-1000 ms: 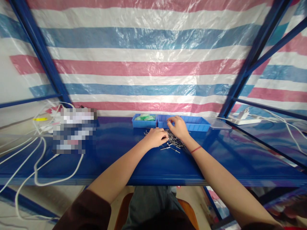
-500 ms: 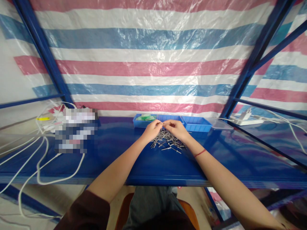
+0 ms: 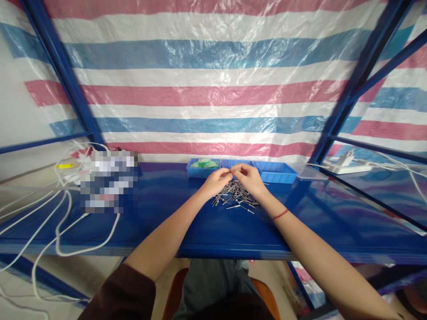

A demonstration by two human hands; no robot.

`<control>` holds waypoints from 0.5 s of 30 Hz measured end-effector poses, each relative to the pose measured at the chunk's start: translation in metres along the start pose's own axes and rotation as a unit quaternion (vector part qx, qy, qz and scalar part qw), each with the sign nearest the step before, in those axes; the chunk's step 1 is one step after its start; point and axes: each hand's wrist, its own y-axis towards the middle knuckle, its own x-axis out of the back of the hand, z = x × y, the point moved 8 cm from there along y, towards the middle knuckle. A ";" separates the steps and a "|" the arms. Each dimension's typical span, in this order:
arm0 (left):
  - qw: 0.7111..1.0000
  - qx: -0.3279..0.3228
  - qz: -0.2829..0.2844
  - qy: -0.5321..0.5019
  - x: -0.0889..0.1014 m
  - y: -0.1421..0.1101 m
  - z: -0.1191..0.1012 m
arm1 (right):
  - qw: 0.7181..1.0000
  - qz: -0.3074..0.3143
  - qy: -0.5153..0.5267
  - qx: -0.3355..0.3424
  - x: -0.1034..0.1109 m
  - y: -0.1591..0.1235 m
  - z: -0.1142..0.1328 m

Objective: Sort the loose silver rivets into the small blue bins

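A loose heap of small metal rivets (image 3: 236, 199) lies on the blue shelf top (image 3: 213, 226) in front of me. My left hand (image 3: 216, 182) and my right hand (image 3: 248, 178) meet just above the far side of the heap, fingertips pinched together around a thin rivet between them. A red string circles my right wrist. Behind the hands stand a small blue tray with green pieces (image 3: 202, 168) and a longer blue tray (image 3: 273, 172).
White cables (image 3: 63, 218) loop over the shelf's left part beside a blurred box (image 3: 108, 180). A clear plastic lid (image 3: 308, 172) lies right of the trays; a white power strip (image 3: 347, 165) sits further right. Blue frame posts and a striped tarpaulin close the back.
My left hand rose off the heap and my right hand came back from the long tray; both now meet pinched above the rivets.
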 end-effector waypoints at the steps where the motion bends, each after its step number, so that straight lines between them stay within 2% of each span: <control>1: 1.000 -0.016 0.002 0.020 -0.001 0.000 -0.001 | 0.999 0.002 -0.045 0.026 0.000 -0.001 0.005; 3: 0.997 -0.044 0.007 0.058 -0.001 -0.002 -0.005 | 0.988 0.004 -0.132 0.076 -0.002 -0.004 0.016; 6: 0.994 -0.046 0.006 0.096 0.000 -0.005 -0.009 | 0.971 0.002 -0.205 0.126 -0.004 -0.009 0.028; 12: 0.993 -0.043 -0.022 0.106 0.007 -0.004 -0.012 | 0.955 0.007 -0.225 0.194 -0.005 -0.013 0.043; 15: 0.992 -0.055 -0.050 0.097 0.013 -0.002 -0.013 | 0.953 -0.011 -0.221 0.208 0.000 -0.012 0.046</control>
